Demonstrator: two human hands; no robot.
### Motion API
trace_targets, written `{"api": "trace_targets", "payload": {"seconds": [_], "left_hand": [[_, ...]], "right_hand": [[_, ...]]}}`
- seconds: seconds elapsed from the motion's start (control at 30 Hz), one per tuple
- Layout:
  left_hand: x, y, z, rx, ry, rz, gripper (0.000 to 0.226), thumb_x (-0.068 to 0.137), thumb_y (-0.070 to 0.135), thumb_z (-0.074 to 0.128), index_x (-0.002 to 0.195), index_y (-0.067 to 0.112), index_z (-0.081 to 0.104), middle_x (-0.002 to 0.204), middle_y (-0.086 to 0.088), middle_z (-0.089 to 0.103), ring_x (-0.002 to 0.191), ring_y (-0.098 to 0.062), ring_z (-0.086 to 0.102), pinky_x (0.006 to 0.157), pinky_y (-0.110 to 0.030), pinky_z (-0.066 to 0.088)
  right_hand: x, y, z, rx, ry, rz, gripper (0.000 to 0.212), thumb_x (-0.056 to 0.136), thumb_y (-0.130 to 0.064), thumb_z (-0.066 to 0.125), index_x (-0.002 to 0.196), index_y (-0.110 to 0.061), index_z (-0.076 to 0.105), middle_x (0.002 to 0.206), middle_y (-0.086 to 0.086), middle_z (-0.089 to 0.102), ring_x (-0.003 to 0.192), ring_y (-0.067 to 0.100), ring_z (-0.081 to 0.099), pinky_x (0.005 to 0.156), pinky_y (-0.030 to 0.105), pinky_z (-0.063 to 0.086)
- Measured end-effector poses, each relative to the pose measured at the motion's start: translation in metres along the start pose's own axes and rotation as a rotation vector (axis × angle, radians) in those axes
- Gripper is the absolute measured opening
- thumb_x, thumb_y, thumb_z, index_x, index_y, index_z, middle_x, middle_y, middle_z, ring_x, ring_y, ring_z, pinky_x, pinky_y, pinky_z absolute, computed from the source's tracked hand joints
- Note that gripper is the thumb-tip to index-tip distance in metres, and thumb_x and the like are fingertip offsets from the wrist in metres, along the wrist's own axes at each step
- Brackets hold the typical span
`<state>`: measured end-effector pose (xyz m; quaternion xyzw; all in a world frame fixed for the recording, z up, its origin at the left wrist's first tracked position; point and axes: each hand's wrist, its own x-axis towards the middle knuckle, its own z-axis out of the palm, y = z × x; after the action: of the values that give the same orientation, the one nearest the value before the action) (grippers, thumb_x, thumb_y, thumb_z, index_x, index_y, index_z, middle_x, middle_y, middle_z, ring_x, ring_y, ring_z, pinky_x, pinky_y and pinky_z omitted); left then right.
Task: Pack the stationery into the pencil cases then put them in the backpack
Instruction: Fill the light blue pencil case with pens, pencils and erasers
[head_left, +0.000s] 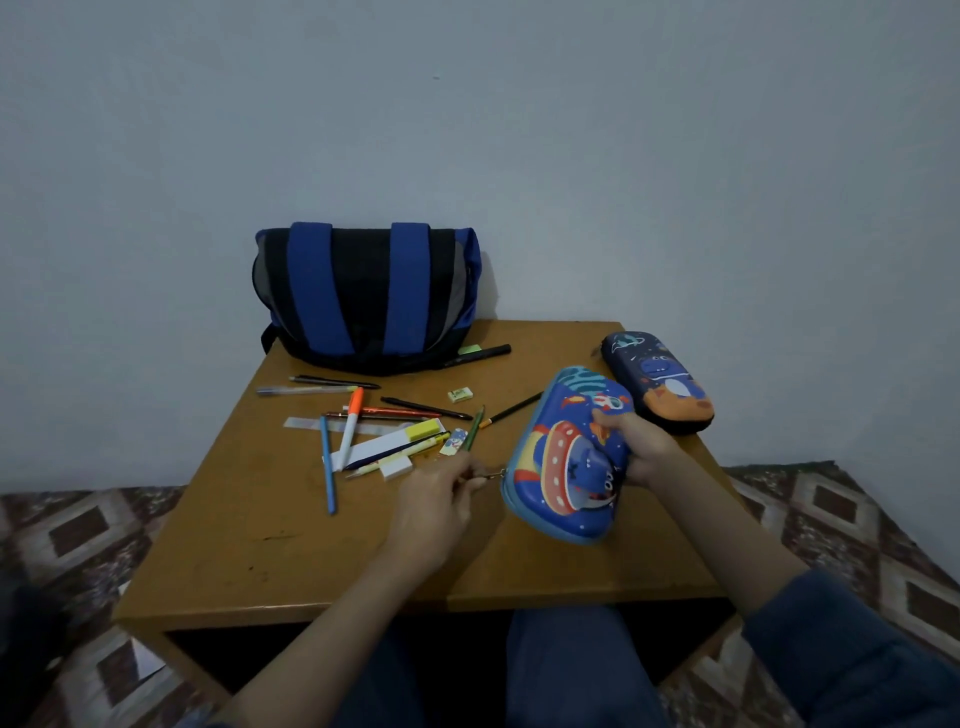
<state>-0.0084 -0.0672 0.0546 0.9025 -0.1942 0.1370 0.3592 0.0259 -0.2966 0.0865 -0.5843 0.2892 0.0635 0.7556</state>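
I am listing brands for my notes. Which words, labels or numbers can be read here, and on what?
No text is readable.
Pale eraser: greenish print, too blurred to read.
Clear ruler: marks too small to read.
Near pencil case, far pencil case: only pictures visible.

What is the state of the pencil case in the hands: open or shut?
Shut. The pencil case shows no gap at its lid; the left hand pinches its zipper pull.
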Motion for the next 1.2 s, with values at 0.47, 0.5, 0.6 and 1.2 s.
{"api": "trace_targets", "payload": {"seconds": [0.47, 0.5, 0.6, 1.2], "left_hand": [[-0.014, 0.013, 0.011, -0.01, -0.068, -0.004, 0.008, 0.092, 0.02, 0.055, 0.097, 0.02, 0.061, 0.085, 0.015, 0.052, 0.076, 0.004, 0.047, 0.062, -0.006, 0.036], [-0.016, 0.014, 0.012, -0.009, -0.076, 0.009, 0.007, 0.092, 0.02, 0.055, 0.095, 0.021, 0.061, 0.082, 0.016, 0.052, 0.073, 0.004, 0.047, 0.061, -0.006, 0.036], [-0.015, 0.017, 0.015, -0.053, -0.081, -0.011, 0.007, 0.092, 0.018, 0.054, 0.094, 0.021, 0.06, 0.077, 0.02, 0.05, 0.07, 0.007, 0.049, 0.062, -0.005, 0.038], [0.054, 0.012, -0.061, -0.888, 0.196, -0.472, 0.021, 0.101, 0.015, 0.034, 0.082, 0.015, 0.043, 0.096, -0.003, 0.065, 0.071, -0.016, 0.065, 0.054, -0.025, 0.056]], "right_hand": [[0.0, 0.007, -0.009, 0.212, 0.202, 0.043, 0.036, 0.096, -0.014, 0.051, 0.129, 0.001, 0.049, 0.135, 0.016, 0.052, 0.123, 0.034, 0.05, 0.096, 0.046, 0.042], [0.0, 0.007, -0.007, 0.233, 0.206, 0.041, 0.037, 0.096, -0.014, 0.049, 0.13, 0.001, 0.048, 0.137, 0.016, 0.05, 0.125, 0.033, 0.048, 0.097, 0.045, 0.041], [-0.005, 0.009, -0.001, 0.303, 0.194, 0.044, 0.037, 0.097, -0.011, 0.047, 0.132, -0.001, 0.046, 0.136, 0.014, 0.05, 0.126, 0.032, 0.048, 0.094, 0.043, 0.042], [-0.02, 0.026, -0.04, 0.271, -0.344, -0.085, 0.089, 0.032, -0.049, 0.09, 0.105, -0.008, 0.059, 0.083, 0.007, 0.072, 0.068, 0.021, 0.07, 0.054, 0.032, 0.058]]}}
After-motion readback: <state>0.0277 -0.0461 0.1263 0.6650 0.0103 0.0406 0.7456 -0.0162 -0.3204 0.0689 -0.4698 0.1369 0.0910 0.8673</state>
